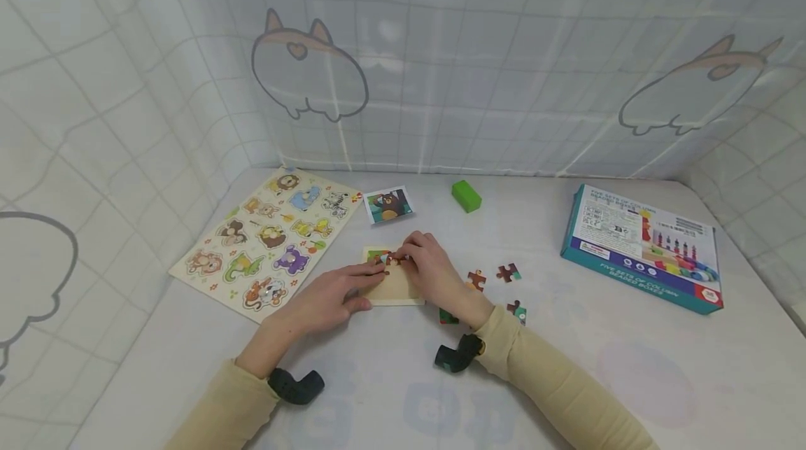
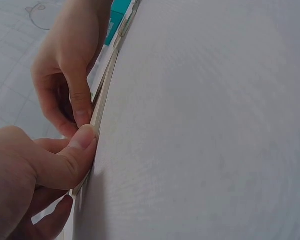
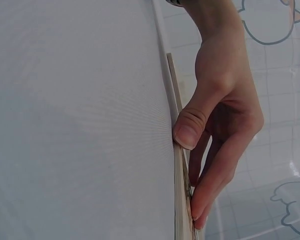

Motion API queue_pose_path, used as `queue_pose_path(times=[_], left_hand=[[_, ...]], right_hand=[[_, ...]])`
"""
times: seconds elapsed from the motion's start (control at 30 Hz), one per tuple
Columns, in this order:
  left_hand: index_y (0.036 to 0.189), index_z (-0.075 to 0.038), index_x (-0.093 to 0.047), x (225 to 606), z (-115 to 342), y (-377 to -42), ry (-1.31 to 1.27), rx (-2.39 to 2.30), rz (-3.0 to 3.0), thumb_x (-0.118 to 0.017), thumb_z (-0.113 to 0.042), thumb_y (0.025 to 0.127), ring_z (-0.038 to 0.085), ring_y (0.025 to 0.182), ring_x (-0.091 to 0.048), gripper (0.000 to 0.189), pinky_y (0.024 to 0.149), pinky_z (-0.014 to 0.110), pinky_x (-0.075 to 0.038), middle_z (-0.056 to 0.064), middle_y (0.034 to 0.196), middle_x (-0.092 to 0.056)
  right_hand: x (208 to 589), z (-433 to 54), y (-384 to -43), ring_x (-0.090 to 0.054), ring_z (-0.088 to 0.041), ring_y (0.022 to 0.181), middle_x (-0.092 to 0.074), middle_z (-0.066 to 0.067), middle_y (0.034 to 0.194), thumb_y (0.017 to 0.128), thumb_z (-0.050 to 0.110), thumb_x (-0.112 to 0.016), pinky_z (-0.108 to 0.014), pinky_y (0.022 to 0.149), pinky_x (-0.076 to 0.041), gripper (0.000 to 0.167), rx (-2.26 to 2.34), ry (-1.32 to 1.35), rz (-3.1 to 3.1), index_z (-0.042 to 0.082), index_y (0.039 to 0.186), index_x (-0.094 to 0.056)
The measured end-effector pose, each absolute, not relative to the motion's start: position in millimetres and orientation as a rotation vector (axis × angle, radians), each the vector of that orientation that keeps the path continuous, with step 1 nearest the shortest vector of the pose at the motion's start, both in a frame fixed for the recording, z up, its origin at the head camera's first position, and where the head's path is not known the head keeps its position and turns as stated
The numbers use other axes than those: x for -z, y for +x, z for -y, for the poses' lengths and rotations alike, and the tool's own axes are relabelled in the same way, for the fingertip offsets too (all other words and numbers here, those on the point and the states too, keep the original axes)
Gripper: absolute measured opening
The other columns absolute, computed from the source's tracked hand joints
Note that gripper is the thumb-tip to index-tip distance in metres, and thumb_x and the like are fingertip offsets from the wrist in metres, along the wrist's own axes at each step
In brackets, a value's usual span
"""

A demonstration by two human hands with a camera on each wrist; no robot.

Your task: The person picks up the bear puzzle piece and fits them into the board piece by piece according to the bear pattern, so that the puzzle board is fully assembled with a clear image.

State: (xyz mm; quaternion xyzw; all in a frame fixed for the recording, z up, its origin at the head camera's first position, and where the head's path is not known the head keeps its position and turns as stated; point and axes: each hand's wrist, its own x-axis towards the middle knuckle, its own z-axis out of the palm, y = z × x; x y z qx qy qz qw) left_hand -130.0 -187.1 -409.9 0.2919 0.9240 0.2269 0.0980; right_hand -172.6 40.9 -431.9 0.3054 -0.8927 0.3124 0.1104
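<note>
A small pale wooden puzzle board (image 1: 397,292) lies on the table, with brown jigsaw pieces (image 1: 393,261) along its far part. My left hand (image 1: 324,296) holds the board at its left side: the thumb (image 3: 186,135) presses the near edge while the fingers reach over the top. From the right, my right hand (image 1: 434,271) pinches a puzzle piece at the far part of the board; the fingers mostly hide that piece. In the left wrist view the right hand (image 2: 72,65) points down at the board, close to the left thumb (image 2: 82,137).
Loose puzzle pieces (image 1: 476,280) lie right of the board, partly under the right wrist. A bear picture card (image 1: 388,206) and a green block (image 1: 467,196) sit behind. An animal peg board (image 1: 252,247) lies left; a boxed toy set (image 1: 642,247) lies right.
</note>
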Motion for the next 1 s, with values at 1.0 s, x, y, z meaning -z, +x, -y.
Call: queue_pose_path(times=[1.0], left_hand=[[0.144,-0.015,-0.054,411.0,186.7,-129.1,0.806,-0.677,-2.713,-0.066,-0.026,0.096,0.022,0.148,-0.033,0.050,0.120,0.045,-0.032,-0.007,0.160,-0.038]], right_hand=[[414.6,-115.2,-147.7,-0.055,-0.027,0.116,-0.060,-0.012,0.128,0.089,0.015,-0.077,-0.041,0.094,-0.055,0.048,-0.818,0.817,2.758,-0.001,0.131,-0.061]])
